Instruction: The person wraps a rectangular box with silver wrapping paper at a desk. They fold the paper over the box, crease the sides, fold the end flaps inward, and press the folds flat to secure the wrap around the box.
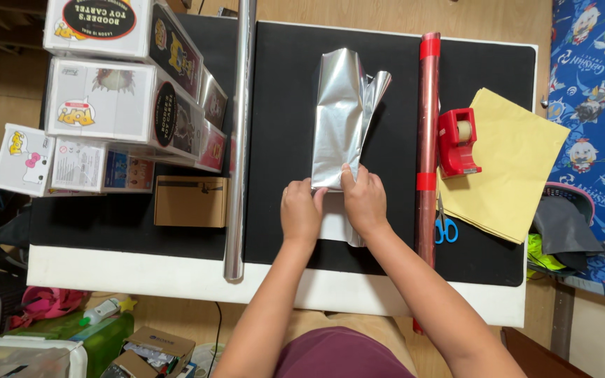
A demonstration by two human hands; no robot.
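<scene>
A box wrapped in silver paper [343, 119] lies lengthwise on the black mat [393, 105], its far end loose and crumpled open. My left hand [300, 213] presses on the near end of the package, fingers folded down on the paper. My right hand [363, 199] sits beside it, pinching the near edge of the silver paper against the box. A white part of the box [332, 222] shows between my hands.
A silver paper roll [241, 140] lies left of the package and a red roll [427, 140] to its right. A red tape dispenser [456, 143], blue-handled scissors [445, 227] and yellow sheets [516, 168] sit right. Stacked toy boxes [117, 91] and a brown carton [190, 201] stand left.
</scene>
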